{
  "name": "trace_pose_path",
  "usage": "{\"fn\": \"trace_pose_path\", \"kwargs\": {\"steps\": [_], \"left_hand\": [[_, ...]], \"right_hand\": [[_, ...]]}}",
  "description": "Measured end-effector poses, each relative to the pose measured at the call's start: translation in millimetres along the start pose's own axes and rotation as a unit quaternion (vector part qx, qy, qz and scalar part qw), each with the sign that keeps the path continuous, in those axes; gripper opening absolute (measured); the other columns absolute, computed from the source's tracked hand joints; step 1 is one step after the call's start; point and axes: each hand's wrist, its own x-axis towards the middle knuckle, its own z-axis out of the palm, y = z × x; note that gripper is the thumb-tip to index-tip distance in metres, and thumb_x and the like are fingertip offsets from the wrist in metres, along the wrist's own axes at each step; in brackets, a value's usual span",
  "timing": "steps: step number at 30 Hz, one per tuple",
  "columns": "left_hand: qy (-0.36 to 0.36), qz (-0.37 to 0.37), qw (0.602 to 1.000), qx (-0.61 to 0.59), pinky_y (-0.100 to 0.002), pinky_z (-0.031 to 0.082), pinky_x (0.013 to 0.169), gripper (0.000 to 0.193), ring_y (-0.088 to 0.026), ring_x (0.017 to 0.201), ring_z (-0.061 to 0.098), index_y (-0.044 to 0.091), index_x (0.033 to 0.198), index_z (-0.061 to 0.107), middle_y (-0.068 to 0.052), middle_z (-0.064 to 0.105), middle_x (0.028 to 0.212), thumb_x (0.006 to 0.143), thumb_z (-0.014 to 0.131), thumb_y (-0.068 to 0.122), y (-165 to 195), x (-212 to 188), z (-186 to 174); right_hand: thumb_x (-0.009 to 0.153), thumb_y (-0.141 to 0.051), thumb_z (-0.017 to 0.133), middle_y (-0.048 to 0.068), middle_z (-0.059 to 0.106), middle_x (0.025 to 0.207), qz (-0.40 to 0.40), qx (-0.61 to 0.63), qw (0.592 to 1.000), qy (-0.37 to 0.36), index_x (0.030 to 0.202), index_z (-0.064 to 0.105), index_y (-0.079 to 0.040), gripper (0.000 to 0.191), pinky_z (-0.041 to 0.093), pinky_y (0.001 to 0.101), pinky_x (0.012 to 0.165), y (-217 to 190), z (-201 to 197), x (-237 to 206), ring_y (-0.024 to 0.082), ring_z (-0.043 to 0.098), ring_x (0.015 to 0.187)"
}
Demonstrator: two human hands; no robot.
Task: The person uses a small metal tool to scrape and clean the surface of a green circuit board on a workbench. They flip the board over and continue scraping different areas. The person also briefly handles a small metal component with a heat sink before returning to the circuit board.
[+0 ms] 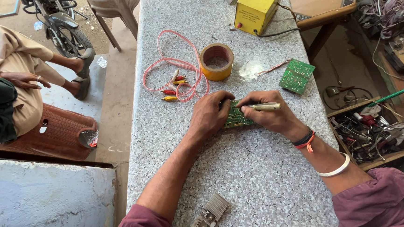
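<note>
Two circuit boards (237,117) (296,76), one tape roll (216,61)

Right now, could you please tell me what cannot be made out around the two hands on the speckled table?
- Head view: green circuit board, mostly covered by the left hand and right hand.
- Tip of the pale-handled tool, hidden under the fingers.
- Finned metal part, cut by the bottom edge.
- Small tools in the wooden tray, too small to tell.
</note>
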Motion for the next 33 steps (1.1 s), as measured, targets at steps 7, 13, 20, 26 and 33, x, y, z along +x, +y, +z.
{"fn": "trace_pose_path", "kwargs": {"steps": [7,13,20,26,33], "left_hand": [[-0.012,-0.001,1.0,0.015,-0.044,0.055,0.082,0.021,-0.029,0.091,0.074,0.009,0.106,0.073,-0.011,0.076,0.096,0.097,0.06,0.022,0.4,0.7,-0.8],[-0.014,-0.004,1.0,0.009,-0.043,0.055,0.082,0.021,-0.028,0.091,0.074,0.009,0.106,0.073,-0.011,0.077,0.095,0.097,0.06,0.022,1.1,0.4,-1.0],[0.008,0.012,1.0,0.018,-0.044,0.055,0.083,0.019,-0.03,0.092,0.073,0.009,0.104,0.074,-0.012,0.077,0.096,0.095,0.061,0.02,2.1,-0.4,-0.7],[-0.01,-0.004,1.0,0.015,-0.045,0.054,0.082,0.02,-0.031,0.092,0.073,0.01,0.105,0.074,-0.012,0.076,0.097,0.095,0.062,0.021,1.7,-0.2,0.3],[-0.005,0.004,1.0,0.016,-0.044,0.055,0.082,0.02,-0.03,0.091,0.073,0.009,0.105,0.074,-0.012,0.076,0.097,0.095,0.061,0.021,0.6,-0.4,0.7]], "right_hand": [[0.087,-0.017,0.071,0.006,0.071,0.07,0.052,-0.018,0.998,-0.008,0.102,0.079,-0.002,0.023,0.048,0.0291,0.05,-1.1,-0.8,0.9,0.01,0.061,0.059],[0.088,-0.017,0.071,0.003,0.073,0.075,0.021,-0.001,1.0,-0.01,0.103,0.078,-0.002,0.022,0.051,0.0264,0.055,-2.2,0.1,-0.2,0.007,0.063,0.065],[0.088,-0.017,0.071,0.006,0.075,0.081,0.006,0.015,1.0,-0.015,0.105,0.077,-0.002,0.023,0.054,0.0264,0.062,-3.5,-0.1,-0.9,0.008,0.067,0.072],[0.089,-0.016,0.07,0.008,0.077,0.089,-0.018,0.032,0.999,-0.014,0.105,0.075,0.0,0.024,0.056,0.0268,0.069,-3.8,-1.0,-3.6,0.009,0.07,0.08],[0.088,-0.017,0.07,0.007,0.076,0.083,0.022,0.017,0.999,-0.017,0.104,0.077,-0.001,0.024,0.055,0.0266,0.062,-2.4,-1.5,-2.4,0.009,0.067,0.072]]}}
